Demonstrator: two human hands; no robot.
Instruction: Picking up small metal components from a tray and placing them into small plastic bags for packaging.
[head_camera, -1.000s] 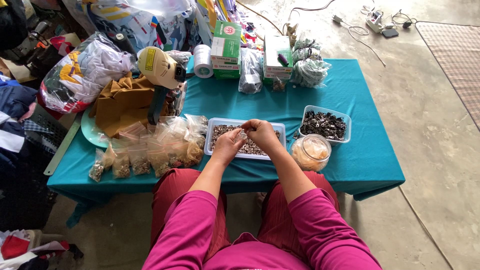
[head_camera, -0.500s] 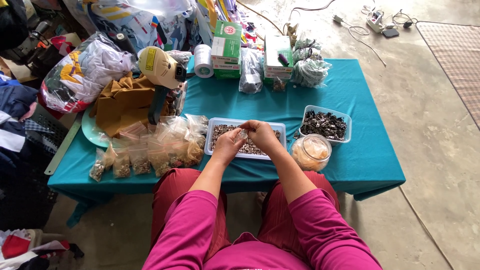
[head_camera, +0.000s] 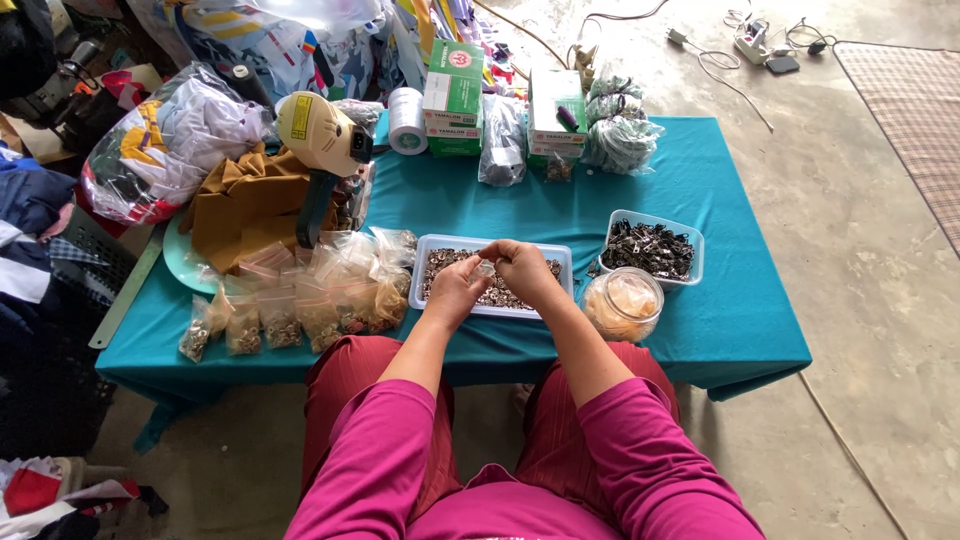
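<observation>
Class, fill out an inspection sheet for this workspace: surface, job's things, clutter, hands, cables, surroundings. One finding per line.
Surface: low table under a teal cloth, crowded along the back and left.
Job's things: white tray of small metal parts; a small clear bag between both hands.
Clutter: filled small bags, second tray of dark parts, clear jar, green and white boxes, tape roll, brown cloth.
Hands: left hand and right hand together over the white tray, pinching the bag.
Cables: power strip and cords on the floor behind.
Surroundings: concrete floor, checked mat, bagged fabrics at left.
</observation>
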